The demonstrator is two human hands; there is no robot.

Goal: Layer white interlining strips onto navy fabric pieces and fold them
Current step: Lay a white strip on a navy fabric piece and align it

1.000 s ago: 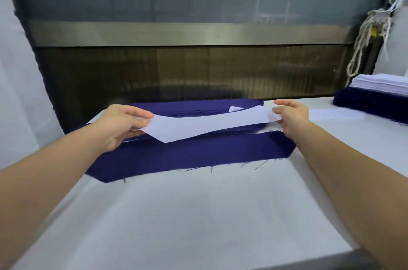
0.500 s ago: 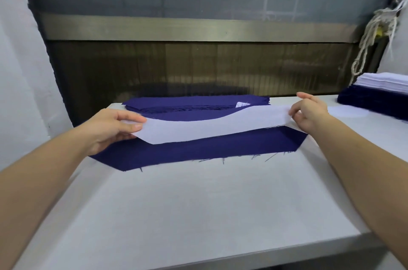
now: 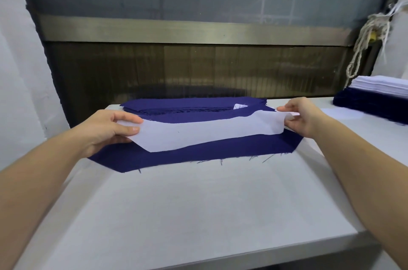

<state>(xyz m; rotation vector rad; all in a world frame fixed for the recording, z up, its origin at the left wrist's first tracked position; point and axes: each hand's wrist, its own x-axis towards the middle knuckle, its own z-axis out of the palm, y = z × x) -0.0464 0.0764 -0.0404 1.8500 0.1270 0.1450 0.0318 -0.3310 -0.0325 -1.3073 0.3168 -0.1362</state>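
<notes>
Strip point(image 3: 205, 135) layering: left hand point(image 3: 108, 130) and right hand point(image 3: 302, 115) pinch its ends above navy piece point(image 3: 198, 157); next, lower flat, edges aligned.

interlining strip point(image 3: 209, 135): looking plain white, maybe going a touch bluish in this light
navy fabric piece point(image 3: 198, 156): showing solid deep navy, dark threads fraying off the near edge
back stack point(image 3: 187, 105): also reading solid navy
white scrap point(image 3: 239, 106): peeking out white against that navy
counter point(image 3: 176, 214): coming across flat whitish grey, no pattern
right stack point(image 3: 371, 104): running navy below, white layers on top
metal band point(image 3: 198, 31): looking dull brassy olive
cord point(image 3: 362, 48): looking off-white
</notes>
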